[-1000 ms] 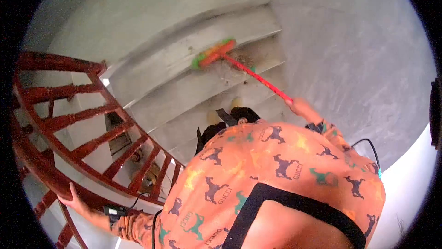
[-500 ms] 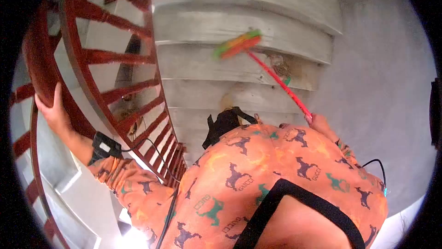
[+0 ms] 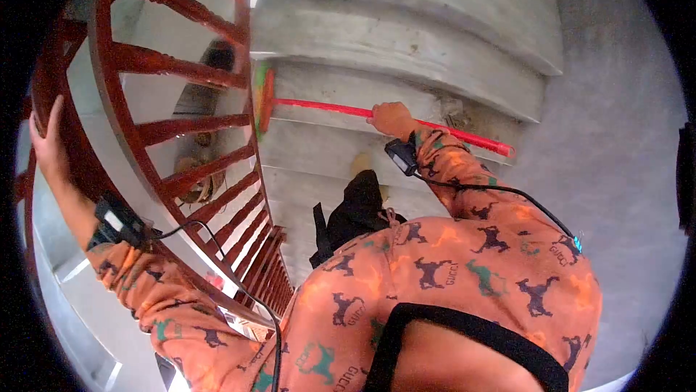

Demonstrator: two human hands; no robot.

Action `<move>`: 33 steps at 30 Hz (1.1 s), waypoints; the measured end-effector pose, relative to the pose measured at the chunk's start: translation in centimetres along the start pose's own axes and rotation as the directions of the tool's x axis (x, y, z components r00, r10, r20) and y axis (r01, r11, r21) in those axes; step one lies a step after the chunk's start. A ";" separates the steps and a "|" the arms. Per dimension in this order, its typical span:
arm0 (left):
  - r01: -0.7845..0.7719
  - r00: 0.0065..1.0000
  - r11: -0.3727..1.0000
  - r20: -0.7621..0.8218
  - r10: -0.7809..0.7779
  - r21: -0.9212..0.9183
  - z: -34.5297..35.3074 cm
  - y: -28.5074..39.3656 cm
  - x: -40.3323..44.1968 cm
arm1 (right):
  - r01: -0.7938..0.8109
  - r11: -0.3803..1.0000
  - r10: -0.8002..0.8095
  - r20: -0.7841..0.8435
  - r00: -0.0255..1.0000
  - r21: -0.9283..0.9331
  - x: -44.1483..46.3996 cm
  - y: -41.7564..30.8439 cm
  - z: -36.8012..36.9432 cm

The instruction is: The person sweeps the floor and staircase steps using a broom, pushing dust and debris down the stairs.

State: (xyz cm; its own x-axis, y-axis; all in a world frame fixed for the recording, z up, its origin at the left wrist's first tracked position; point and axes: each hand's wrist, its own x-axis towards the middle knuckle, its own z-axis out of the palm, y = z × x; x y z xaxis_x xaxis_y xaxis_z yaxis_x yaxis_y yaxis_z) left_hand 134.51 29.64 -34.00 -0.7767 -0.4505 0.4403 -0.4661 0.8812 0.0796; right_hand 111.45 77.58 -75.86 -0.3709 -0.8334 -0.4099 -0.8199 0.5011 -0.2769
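My right hand (image 3: 393, 120) is closed round the red handle of a broom (image 3: 326, 107), partway along its length. The handle lies almost level across the view, its free end towards the wall. The orange and green broom head is at the left end of a step, against the foot of the balusters. My left hand (image 3: 49, 138) is on the dark red wooden handrail (image 3: 76, 138), thumb on the near side and fingers at the outer edge, partly hidden. A small heap of debris (image 3: 455, 109) lies on the step behind the handle, near the wall.
Grey concrete stairs (image 3: 406, 44) run between the balusters (image 3: 174, 66) and a grey wall (image 3: 616, 138). My foot (image 3: 360, 163) and dark trouser leg show on a lower step. Cables run from both wrist devices. Beyond the balusters, another flight holds dark objects.
The broom head has swung left from mid-step to the balusters, and the handle has turned nearly level. My right hand has moved left and up; my left hand has slid further along the handrail.
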 end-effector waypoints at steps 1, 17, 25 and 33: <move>0.066 0.997 0.977 0.045 -0.058 -0.205 -0.2 -0.6 0.7 | -0.003 1.000 0.003 -0.003 1.000 -0.007 -0.6 0.3 0.4; 0.214 0.973 0.948 -0.037 -0.229 -0.235 3.7 -2.9 -8.7 | -0.771 0.628 0.758 0.142 0.637 0.106 -42.7 9.4 8.8; 0.245 0.947 0.965 -0.190 -0.258 -0.092 7.1 -4.3 -10.8 | -0.383 0.921 0.377 0.083 0.923 0.073 -25.2 2.1 11.6; 0.205 0.954 0.962 -0.186 -0.237 -0.179 0.6 3.5 -12.1 | 0.110 0.994 -0.109 0.028 0.994 -0.016 -10.6 -1.5 13.5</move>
State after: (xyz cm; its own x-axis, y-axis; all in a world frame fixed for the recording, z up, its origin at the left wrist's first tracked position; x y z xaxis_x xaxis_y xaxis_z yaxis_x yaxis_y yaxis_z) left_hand 142.02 38.10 -39.54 -0.5512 -0.6122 0.5669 -0.5320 0.7813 0.3264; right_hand 122.47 88.83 -82.89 -0.2664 -0.8762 -0.4017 -0.8626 0.4027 -0.3062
